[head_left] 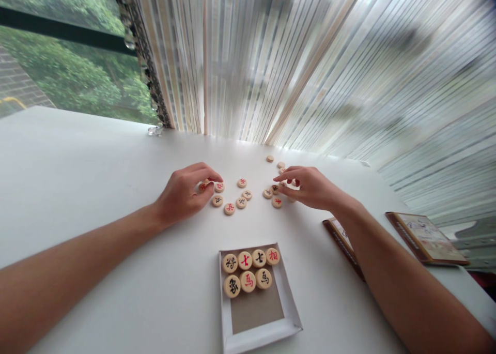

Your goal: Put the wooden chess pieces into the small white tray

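My left hand (182, 195) pinches its fingers (211, 174) narrowly around a round wooden xiangqi disc (203, 186) on the white counter (85, 157). My right hand (310, 187) spreads wider over scattered wooden discs (276, 202), away from a white cardboard tray (259, 338) holding seven discs (248, 281).

Upper left of the frame, a window (65, 70) shows leafy green trees (77, 80) behind a dark crossbar (62, 33). A pale striped curtain (310, 70) with a beaded edge (141, 59) fills the upper right, above a white table (77, 157).
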